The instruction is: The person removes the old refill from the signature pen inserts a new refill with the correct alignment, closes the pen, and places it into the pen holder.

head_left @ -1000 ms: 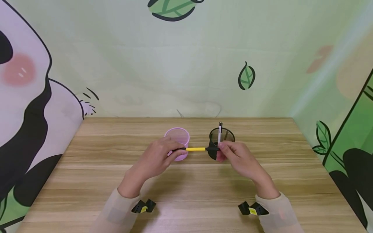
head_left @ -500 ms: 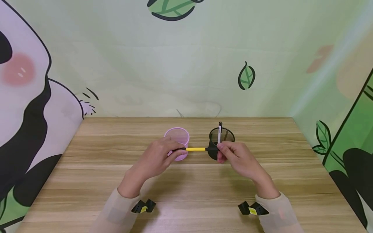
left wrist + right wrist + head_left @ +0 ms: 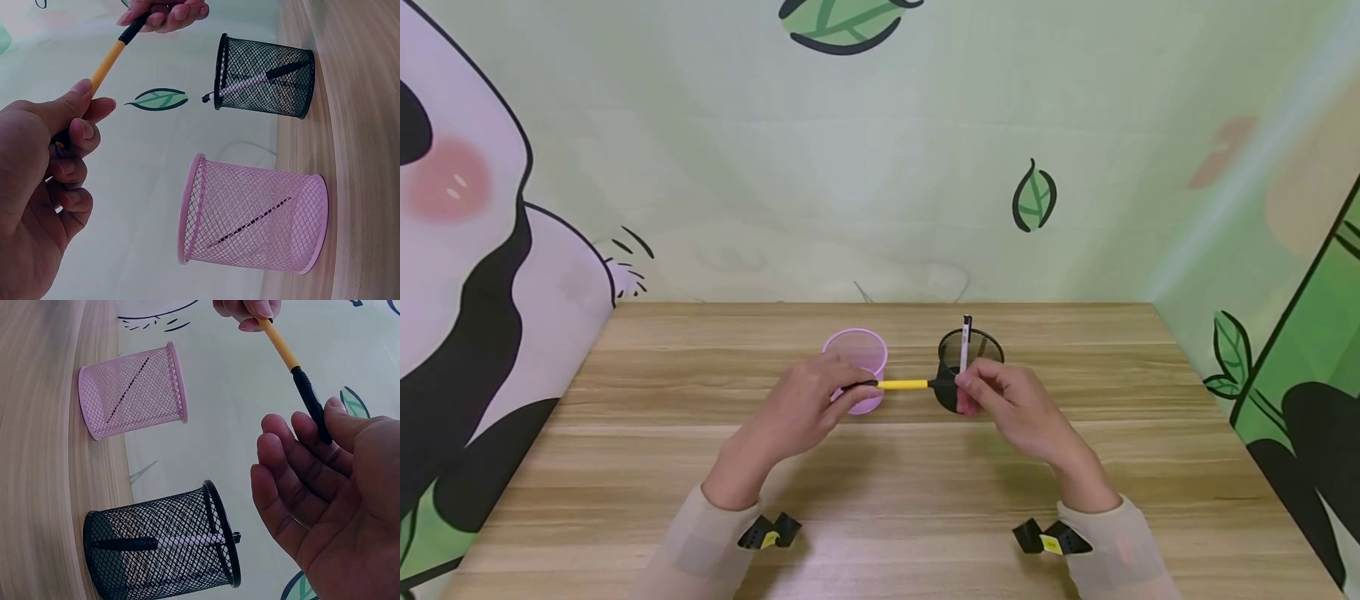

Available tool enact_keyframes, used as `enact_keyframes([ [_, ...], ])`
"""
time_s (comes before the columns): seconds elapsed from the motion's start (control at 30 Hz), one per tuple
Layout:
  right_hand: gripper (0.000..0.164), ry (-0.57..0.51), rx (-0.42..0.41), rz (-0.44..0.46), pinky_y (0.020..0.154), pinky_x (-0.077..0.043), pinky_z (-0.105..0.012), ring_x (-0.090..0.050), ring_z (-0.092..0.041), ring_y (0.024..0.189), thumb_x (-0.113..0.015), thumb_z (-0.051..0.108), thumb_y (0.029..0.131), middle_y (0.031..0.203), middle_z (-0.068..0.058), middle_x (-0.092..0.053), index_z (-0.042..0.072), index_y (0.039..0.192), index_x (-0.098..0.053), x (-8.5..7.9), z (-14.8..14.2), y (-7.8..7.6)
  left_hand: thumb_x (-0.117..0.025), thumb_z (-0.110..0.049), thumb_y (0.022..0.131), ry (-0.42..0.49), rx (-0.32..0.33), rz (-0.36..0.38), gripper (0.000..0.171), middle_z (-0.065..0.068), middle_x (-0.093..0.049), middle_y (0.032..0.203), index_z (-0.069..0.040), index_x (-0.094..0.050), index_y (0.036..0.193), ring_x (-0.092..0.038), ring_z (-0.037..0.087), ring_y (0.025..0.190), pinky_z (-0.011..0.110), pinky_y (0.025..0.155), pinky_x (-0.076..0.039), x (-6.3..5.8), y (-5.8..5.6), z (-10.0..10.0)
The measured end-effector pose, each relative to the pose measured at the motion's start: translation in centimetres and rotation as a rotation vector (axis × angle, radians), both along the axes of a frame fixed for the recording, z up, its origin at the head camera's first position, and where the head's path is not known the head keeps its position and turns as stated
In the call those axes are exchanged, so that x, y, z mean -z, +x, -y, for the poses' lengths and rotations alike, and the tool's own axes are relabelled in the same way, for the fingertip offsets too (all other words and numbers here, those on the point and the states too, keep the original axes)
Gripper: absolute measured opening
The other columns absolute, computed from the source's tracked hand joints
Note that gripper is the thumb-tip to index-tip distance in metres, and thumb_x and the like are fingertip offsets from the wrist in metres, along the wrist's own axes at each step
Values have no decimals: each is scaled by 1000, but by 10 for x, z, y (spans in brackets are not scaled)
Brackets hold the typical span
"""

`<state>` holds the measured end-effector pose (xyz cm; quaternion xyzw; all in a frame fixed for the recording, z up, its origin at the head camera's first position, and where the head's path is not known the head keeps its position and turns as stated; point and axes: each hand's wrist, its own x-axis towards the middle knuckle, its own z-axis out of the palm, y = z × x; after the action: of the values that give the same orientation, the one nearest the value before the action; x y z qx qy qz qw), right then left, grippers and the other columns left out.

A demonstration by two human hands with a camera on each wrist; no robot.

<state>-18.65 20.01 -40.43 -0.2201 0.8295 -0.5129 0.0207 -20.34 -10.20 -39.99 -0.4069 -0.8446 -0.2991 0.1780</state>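
Standing beyond the yellow pen (image 3: 904, 385): pink cup (image 3: 281, 237) and black cup (image 3: 278, 100).

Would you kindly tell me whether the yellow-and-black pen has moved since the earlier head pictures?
No, the yellow-and-black pen shows no visible shift in the head view, judged against the pink mesh cup.

Gap between the pink round mesh cup (image 3: 253, 215) and the black round mesh cup (image 3: 262, 56) is narrow — crossed, in the head view, by a slim yellow-and-black pen (image 3: 904, 385). A white-and-black pen (image 3: 965, 346) protrudes past the latter's rim; the wooden tabletop (image 3: 647, 400) either side is passable.
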Motion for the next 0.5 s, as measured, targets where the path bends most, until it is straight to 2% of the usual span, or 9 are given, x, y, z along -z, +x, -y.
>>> enact_keyframes([
  [0.17,21,-1,9,0,79,-62,-33,-69,-24,83,-56,16,108,86,-6,-67,7,91,-65,-1,0,0,-73,-21,97,-4,-4,14,8,-4,-72,87,-15,-78,97,-55,8,71,27,67,-50,0,0,1],
  [0.37,13,-3,16,-8,81,-61,-28,-70,-29,85,-60,15,106,89,-7,-70,7,97,-66,-1,0,0,-73,-21,97,-8,-9,19,8,-4,-73,88,-15,-78,98,-55,9,72,27,67,-50,0,0,1],
  [0.5,10,2,22,-12,82,-61,-31,-71,-26,86,-61,13,105,90,-7,-71,7,99,-67,0,-1,0,-73,-21,97,-6,-8,15,8,-4,-72,86,-15,-78,98,-53,9,70,26,65,-48,0,0,1],
])
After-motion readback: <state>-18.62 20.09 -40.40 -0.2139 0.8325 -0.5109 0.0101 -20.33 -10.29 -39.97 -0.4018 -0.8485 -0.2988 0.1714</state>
